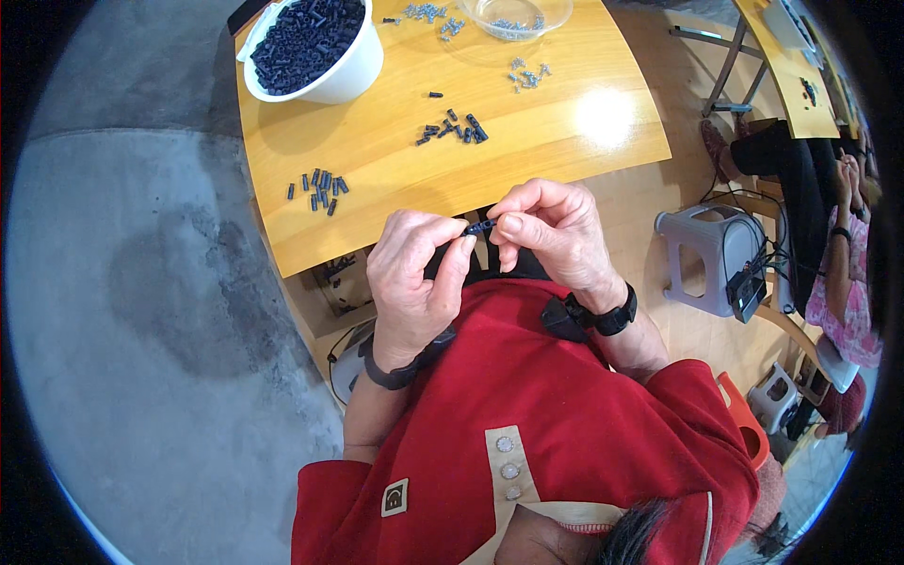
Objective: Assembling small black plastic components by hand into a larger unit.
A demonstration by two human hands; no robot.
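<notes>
Just past the table's near edge, a small black plastic part (480, 227) is held between both hands. Its left end is pinched by the thumb and forefinger of my left hand (411, 268). The thumb and fingers of my right hand (557, 233) close on its other end. Part of it is covered by the fingertips. On the table ahead lie two loose groups of similar black parts, a left pile (323, 188) and a middle pile (461, 129). Farther back, small silvery pieces, apparently screws (527, 75), lie scattered.
A white tub (350, 80) full of black parts stands at the far left of the wooden table (395, 179). Behind is a clear plastic dish (556, 21) with silvery pieces. To the right are a grey stool (702, 254), cables with a black box (747, 294), and another seated person (833, 254).
</notes>
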